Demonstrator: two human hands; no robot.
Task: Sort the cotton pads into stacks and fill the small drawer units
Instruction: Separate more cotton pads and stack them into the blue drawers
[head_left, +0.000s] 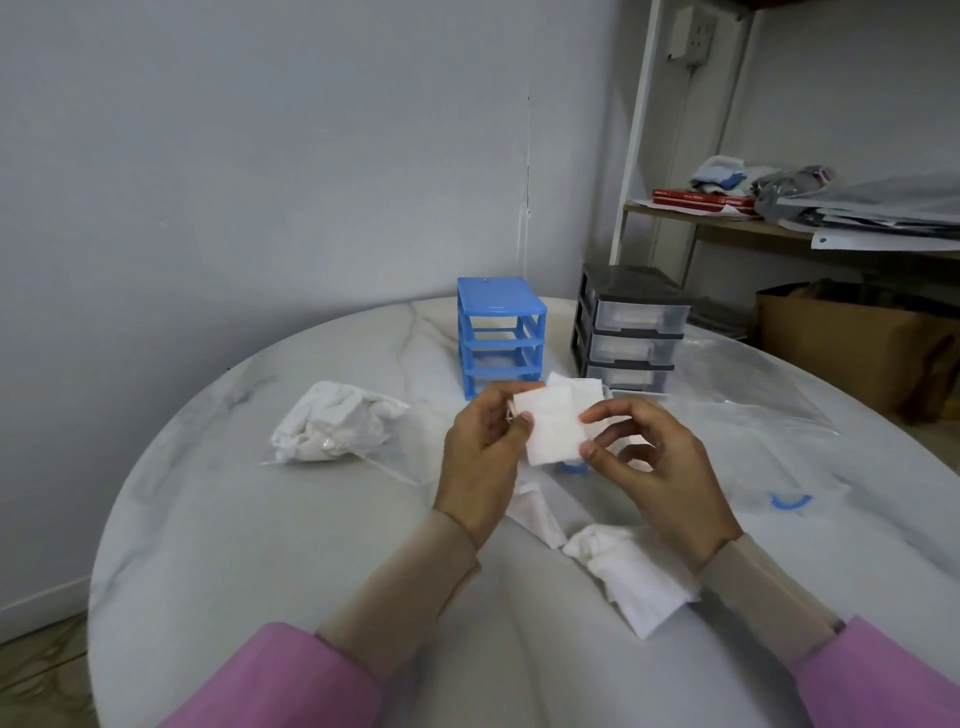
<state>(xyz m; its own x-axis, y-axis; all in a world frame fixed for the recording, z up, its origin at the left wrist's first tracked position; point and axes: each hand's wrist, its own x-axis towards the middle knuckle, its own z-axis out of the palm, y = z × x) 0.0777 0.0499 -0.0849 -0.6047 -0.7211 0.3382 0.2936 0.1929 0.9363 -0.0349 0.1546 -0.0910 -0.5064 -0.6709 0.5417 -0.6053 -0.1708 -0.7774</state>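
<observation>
Both hands hold a stack of white pads (553, 423) above the desk (260, 519); the left hand (480, 454) pinches its left edge, the right hand (654, 462) its right edge; more pads (631, 574) lie loose near the right wrist; far behind stand a blue unit (498, 332) with open slots and, to its right, a black unit (631, 327); a bag (337, 421) lies at left.

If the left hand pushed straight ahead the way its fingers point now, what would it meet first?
Probably the blue drawer frame, just beyond the left hand and the cotton pads it holds; depth is unclear from this single view.
</observation>
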